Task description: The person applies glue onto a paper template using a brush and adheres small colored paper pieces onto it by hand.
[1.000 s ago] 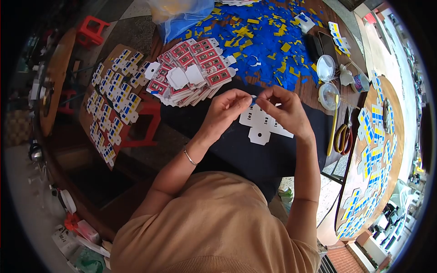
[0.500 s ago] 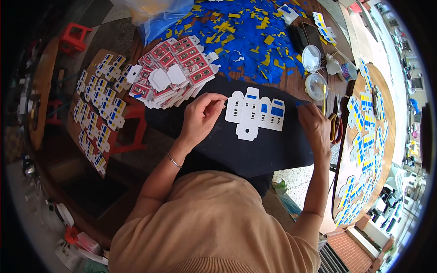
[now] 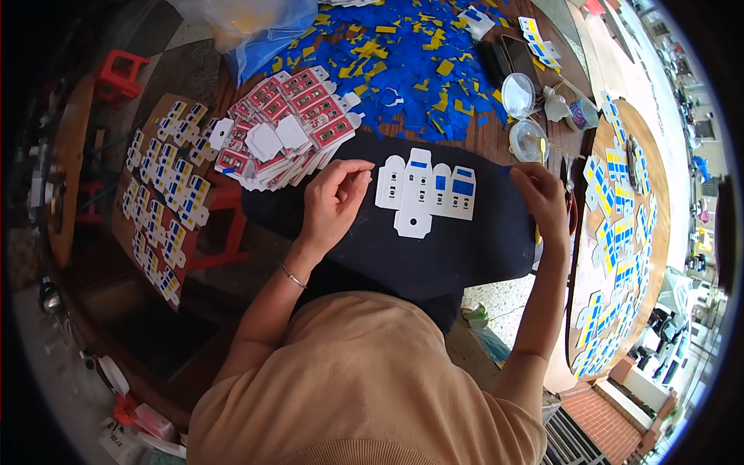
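A flat, unfolded white box blank (image 3: pixel 415 194) lies on the dark cloth (image 3: pixel 434 267) in front of me, with dark printed marks and several blue patches on its panels. Left of it, my left hand (image 3: pixel 335 203) is closed in a pinch, fingertips close to the blank's left flap. Anything between those fingers is too small to make out. My right hand (image 3: pixel 545 203) hovers past the blank's right side, thumb and fingers pinched together. At its fingertips shows a small blue paper piece (image 3: pixel 502 170), partly hidden and dark against the cloth.
Behind the cloth lie a stack of red-and-white printed blanks (image 3: pixel 287 128) and many blue and yellow paper pieces (image 3: pixel 422 74). Plastic tubs (image 3: pixel 527 141) stand at right. Boards with patched blanks flank me, left (image 3: pixel 167 186) and right (image 3: pixel 620 232). A red stool (image 3: pixel 225 225) is at left.
The view has shifted slightly, moving the scene a little left. My right hand has moved a bit farther right from the blank. My left hand keeps its pinch beside the left flap.
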Motion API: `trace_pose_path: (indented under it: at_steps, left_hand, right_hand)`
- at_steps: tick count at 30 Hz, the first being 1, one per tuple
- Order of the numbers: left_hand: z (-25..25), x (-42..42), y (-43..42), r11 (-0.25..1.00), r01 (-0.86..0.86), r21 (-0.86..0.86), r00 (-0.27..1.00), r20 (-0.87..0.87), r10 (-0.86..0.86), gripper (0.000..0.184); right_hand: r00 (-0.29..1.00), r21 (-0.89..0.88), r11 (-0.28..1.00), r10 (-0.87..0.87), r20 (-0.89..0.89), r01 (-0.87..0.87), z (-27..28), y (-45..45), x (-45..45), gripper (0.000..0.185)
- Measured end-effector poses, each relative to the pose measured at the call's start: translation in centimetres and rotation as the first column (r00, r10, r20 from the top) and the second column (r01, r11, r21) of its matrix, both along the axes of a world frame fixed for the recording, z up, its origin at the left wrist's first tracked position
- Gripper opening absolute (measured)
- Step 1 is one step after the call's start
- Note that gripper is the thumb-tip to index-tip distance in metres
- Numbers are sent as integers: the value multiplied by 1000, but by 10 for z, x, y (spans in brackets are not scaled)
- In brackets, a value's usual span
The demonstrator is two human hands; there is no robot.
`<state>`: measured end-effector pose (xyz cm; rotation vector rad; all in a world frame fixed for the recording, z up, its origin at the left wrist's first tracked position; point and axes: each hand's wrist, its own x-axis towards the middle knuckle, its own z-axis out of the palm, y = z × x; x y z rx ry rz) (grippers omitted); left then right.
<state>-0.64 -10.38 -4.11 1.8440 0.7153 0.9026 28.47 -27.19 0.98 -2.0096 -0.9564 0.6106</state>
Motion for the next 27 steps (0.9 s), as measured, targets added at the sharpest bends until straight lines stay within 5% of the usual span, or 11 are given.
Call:
trace_pose_path:
  at_steps: [3,8,14,17,21,27]
  left_hand:
    - [15,4,-5,997,66,-27,998,-8,-67,11]
    - [44,23,-25,801,325,-503,938,60,-342,17]
    - [41,21,-25,638,375,-672,925,223,-308,14]
    - [42,18,-26,624,327,-710,945,251,-210,12]
    - [33,20,-28,737,190,-649,976,203,-73,10]
    - [34,18,-29,712,209,-670,972,222,-76,9]
  right_hand:
    - [907,-18,997,-81,-414,81,20,4,-25,15]
    - [814,9,987,135,-565,-158,28,24,-66,16]
    - [658,68,967,217,-721,-244,24,38,-81,16]
    - [616,145,984,178,-767,-104,14,43,-84,19]
    - [757,143,983,179,-628,-114,17,44,-92,19]
    - [861,157,970,238,-450,-186,14,50,-100,17]
